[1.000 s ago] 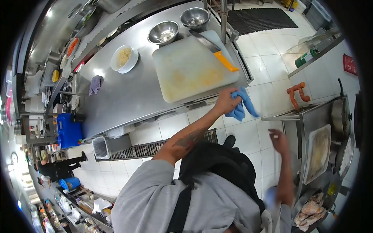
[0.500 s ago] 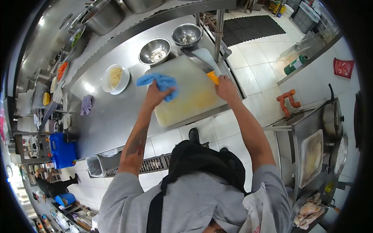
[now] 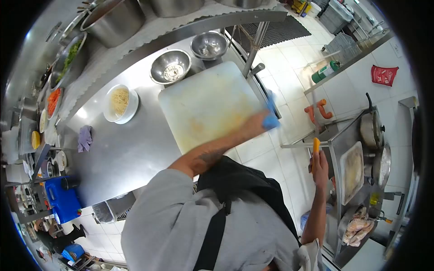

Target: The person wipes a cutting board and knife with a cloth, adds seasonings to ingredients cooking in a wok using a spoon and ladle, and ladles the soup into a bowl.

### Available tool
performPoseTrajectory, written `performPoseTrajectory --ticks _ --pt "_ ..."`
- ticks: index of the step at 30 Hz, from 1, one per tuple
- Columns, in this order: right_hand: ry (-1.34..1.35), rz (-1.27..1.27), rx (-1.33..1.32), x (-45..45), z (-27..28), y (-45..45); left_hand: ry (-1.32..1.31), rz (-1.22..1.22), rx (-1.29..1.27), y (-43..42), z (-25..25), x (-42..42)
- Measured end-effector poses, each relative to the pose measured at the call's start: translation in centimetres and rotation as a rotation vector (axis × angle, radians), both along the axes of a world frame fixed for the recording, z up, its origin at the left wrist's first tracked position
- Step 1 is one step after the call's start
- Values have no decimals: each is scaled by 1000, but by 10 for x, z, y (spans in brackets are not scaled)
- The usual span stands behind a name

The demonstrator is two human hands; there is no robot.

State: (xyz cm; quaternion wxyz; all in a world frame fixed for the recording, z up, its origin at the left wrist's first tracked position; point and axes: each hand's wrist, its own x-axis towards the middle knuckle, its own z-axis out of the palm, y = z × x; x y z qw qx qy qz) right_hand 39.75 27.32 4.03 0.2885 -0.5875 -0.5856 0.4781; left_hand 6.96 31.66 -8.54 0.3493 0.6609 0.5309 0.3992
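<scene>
My left hand (image 3: 261, 123), blurred, grips a blue cloth (image 3: 271, 118) at the right edge of the white cutting board (image 3: 203, 106). Yellowish stains mark the board's surface. Out to the right, away from the counter, my right hand (image 3: 319, 167) is closed around the yellow handle of a knife (image 3: 316, 145). Its blade points up and away from me, faint against the floor tiles. Behind the board stand two steel bowls, the nearer one (image 3: 170, 67) and the farther one (image 3: 209, 45).
A white bowl of noodle-like strands (image 3: 120, 102) and a purple cloth (image 3: 84, 138) lie on the steel counter (image 3: 122, 156). Pots (image 3: 115, 25) line the shelf above. At right, a metal stand holds a tray (image 3: 351, 174) and a lidded pot (image 3: 371, 131). Another person (image 3: 58, 239) is at far left.
My right hand has carried the knife off the board and out to the right. My left hand has swept the blue cloth from the board's left side to its right edge.
</scene>
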Motion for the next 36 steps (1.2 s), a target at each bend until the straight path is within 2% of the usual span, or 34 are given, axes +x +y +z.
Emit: performPoseTrajectory --ticks 1,2,3,4,5,6,7,9,10,11,12,13,15,17,20,22,23,26,28,30,31,32,33,35,36 --pt "22 8 11 -7 8 -8 -201 -342 -148 -4 28 15" --pt "103 3 -34 -21 26 -17 -349 -187 -141 -10 30 44" --pt "173 2 -91 -28 34 -22 -577 -107 -18 -11 30 72" --pt "259 75 -110 -21 25 -19 -709 -124 -144 -14 57 83" --pt "256 30 -102 -27 16 -22 -704 -109 -138 -17 71 94" --pt "252 -36 -83 -29 3 -23 -831 -78 -198 -18 83 112" --pt "48 156 -51 -17 -31 -11 -962 -79 -270 -17 92 139" --pt "-106 166 11 -53 13 -23 -1024 49 -399 -7 91 143" --pt "-190 218 81 -42 -15 -12 -1070 89 -434 -3 90 141" --pt "-211 261 71 -50 15 -18 -1153 101 -407 -2 90 137" --pt "-286 312 187 -46 18 -19 -1191 160 -381 -3 90 138" --pt "-263 290 181 -44 20 -21 -1233 221 -352 -3 89 139" --pt "-298 379 181 -34 31 -25 -1272 324 -326 6 93 138" --pt "-286 406 217 -19 41 -40 -1216 388 -353 18 118 115" --pt "-278 465 170 4 60 -56 -1095 352 -239 24 140 100" --pt "-241 481 151 18 65 -54 -1246 354 -328 20 155 108" --pt "-217 501 144 23 67 -50 -1235 354 -328 8 154 126" --pt "-100 457 251 18 47 -31 -1082 307 -396 -41 151 168" --pt "-115 483 283 12 48 -31 -988 391 -292 -49 152 168" --pt "-139 523 289 14 51 -55 -942 512 -273 -39 170 133" --pt "-162 547 280 15 60 -63 -1007 376 -127 -20 159 96" --pt "-186 568 271 16 69 -69 -1062 227 12 -14 170 76" --pt "-189 582 286 16 77 -73 -1065 233 32 -10 177 62" --pt "-189 621 228 19 83 -81 -1104 528 -90 -10 177 30" --pt "-209 636 218 17 83 -84 -1110 541 -78 -3 167 1"
